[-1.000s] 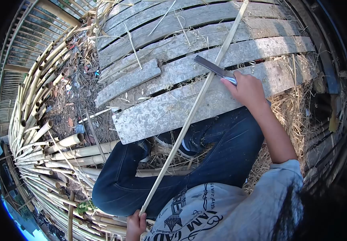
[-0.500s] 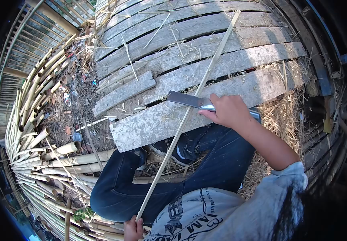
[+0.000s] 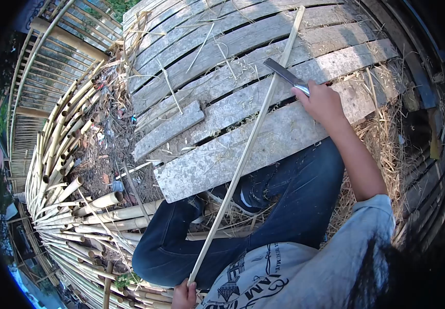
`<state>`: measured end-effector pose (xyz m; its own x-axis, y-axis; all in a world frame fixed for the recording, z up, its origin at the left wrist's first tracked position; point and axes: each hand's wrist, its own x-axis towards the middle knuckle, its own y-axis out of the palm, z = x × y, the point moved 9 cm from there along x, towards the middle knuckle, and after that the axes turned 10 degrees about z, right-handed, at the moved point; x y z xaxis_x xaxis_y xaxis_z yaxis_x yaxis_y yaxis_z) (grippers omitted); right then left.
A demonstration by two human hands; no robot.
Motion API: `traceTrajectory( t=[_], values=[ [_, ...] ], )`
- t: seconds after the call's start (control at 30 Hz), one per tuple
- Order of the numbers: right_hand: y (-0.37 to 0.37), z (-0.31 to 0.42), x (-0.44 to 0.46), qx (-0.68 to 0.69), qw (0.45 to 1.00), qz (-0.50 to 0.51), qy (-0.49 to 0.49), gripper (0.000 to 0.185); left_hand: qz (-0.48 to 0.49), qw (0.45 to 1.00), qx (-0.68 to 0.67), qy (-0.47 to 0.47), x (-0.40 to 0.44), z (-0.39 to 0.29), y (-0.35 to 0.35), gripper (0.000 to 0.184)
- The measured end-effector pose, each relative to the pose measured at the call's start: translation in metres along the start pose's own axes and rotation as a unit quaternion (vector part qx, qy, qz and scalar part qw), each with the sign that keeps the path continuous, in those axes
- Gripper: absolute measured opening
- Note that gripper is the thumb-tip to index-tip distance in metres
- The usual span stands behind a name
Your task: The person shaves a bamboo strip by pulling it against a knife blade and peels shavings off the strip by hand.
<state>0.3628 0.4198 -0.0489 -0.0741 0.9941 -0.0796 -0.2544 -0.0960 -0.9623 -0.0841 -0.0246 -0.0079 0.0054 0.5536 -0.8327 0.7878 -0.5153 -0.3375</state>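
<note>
A long pale bamboo strip (image 3: pixel 250 139) runs from my lap out over the wooden slats, slanting up to the right. My left hand (image 3: pixel 183 295) is closed round its near end, low by my shirt. In my right hand (image 3: pixel 321 101) is a broad-bladed knife (image 3: pixel 286 73), gripped by its shiny metal handle. The dark blade lies across the strip at its far half, pointing up and left; whether it cuts into the strip I cannot tell. My fingers hide most of the handle.
The slatted wooden platform (image 3: pixel 222 149) carries thin shavings and a short loose board (image 3: pixel 170 131). Many cut bamboo poles (image 3: pixel 101 204) lie to the left, below a bamboo fence (image 3: pixel 57 62). Straw-like shavings (image 3: pixel 379 134) pile up on the right. My crossed legs (image 3: pixel 294 195) sit at the platform's near edge.
My right hand has moved the knife up and right along the strip, toward its far end. The left hand still holds the near end. The whole view has shifted slightly.
</note>
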Motion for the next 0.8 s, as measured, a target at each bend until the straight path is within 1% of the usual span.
traceTrajectory(
  t=[0.07, 0.1, 0.13, 0.2, 0.23, 0.27, 0.3, 0.33, 0.37, 0.4, 0.47, 0.5, 0.57, 0.6, 0.63, 0.67, 0.7, 0.73, 0.77, 0.8],
  values=[
    [-0.010, 0.002, -0.001, -0.010, 0.998, 0.060, 0.021, 0.057, -0.007, 1.000, -0.020, -0.019, 0.001, 0.005, 0.004, 0.043],
    [-0.005, 0.022, -0.012, -0.017, 0.995, 0.087, -0.049, 0.057, -0.008, 0.999, -0.015, -0.028, 0.002, 0.006, 0.002, 0.043],
    [-0.006, 0.031, -0.020, -0.020, 0.995, 0.088, -0.042, 0.057, -0.006, 0.999, -0.010, -0.038, 0.003, 0.008, 0.003, 0.044],
    [0.015, 0.064, -0.038, -0.070, 0.965, 0.199, -0.152, 0.057, -0.007, 0.999, 0.000, -0.050, 0.006, 0.011, 0.003, 0.044],
    [0.008, 0.056, -0.031, -0.035, 0.979, 0.139, -0.142, 0.057, -0.009, 0.999, 0.007, -0.051, 0.005, 0.011, 0.003, 0.044],
    [0.015, 0.045, -0.024, -0.030, 0.978, 0.146, -0.144, 0.057, -0.011, 0.999, 0.018, -0.048, 0.004, 0.012, 0.002, 0.044],
    [0.008, 0.015, -0.008, -0.007, 0.995, 0.081, -0.056, 0.057, -0.014, 0.998, 0.030, -0.044, 0.005, 0.013, 0.001, 0.045],
    [-0.002, -0.005, -0.001, 0.020, 0.999, 0.013, 0.032, 0.057, -0.022, 0.998, 0.046, -0.038, 0.004, 0.015, 0.000, 0.045],
    [0.000, -0.011, -0.001, 0.035, 0.997, 0.036, 0.062, 0.056, -0.032, 0.997, 0.062, -0.031, 0.004, 0.016, -0.001, 0.045],
    [0.001, -0.003, -0.004, 0.042, 0.997, 0.038, 0.057, 0.056, -0.045, 0.995, 0.082, -0.023, 0.004, 0.015, -0.002, 0.045],
    [0.018, 0.026, -0.026, 0.139, 0.984, 0.114, -0.020, 0.054, -0.084, 0.991, 0.101, 0.030, 0.008, -0.001, -0.005, 0.023],
    [0.025, 0.046, -0.039, 0.119, 0.974, 0.187, -0.045, 0.053, -0.100, 0.987, 0.112, 0.058, 0.009, -0.005, -0.005, 0.020],
    [0.037, 0.078, -0.065, 0.171, 0.955, 0.228, -0.086, 0.052, -0.103, 0.982, 0.140, 0.068, 0.009, 0.003, 0.000, 0.021],
    [0.047, 0.087, -0.077, 0.282, 0.922, 0.255, -0.079, 0.050, -0.111, 0.976, 0.166, 0.082, 0.006, 0.005, 0.001, 0.022],
    [0.053, 0.099, -0.088, 0.359, 0.884, 0.285, -0.090, 0.049, -0.111, 0.976, 0.171, 0.080, 0.005, 0.010, 0.004, 0.022],
    [0.058, 0.113, -0.098, 0.426, 0.844, 0.305, -0.115, 0.050, -0.132, 0.966, 0.203, 0.086, 0.003, 0.010, 0.005, 0.022],
    [0.073, 0.124, -0.111, 0.509, 0.772, 0.367, -0.098, 0.050, -0.152, 0.955, 0.235, 0.095, 0.002, 0.006, 0.008, 0.023],
    [0.086, 0.134, -0.125, 0.582, 0.690, 0.423, -0.079, 0.049, -0.152, 0.955, 0.236, 0.100, 0.003, -0.002, 0.013, 0.023],
    [0.096, 0.140, -0.139, 0.655, 0.600, 0.458, -0.025, 0.047, -0.193, 0.940, 0.272, 0.072, -0.001, -0.009, 0.011, 0.022],
    [0.105, 0.146, -0.152, 0.717, 0.499, 0.486, 0.030, 0.045, -0.213, 0.933, 0.284, 0.063, -0.002, -0.010, 0.011, 0.021]
  ],
)
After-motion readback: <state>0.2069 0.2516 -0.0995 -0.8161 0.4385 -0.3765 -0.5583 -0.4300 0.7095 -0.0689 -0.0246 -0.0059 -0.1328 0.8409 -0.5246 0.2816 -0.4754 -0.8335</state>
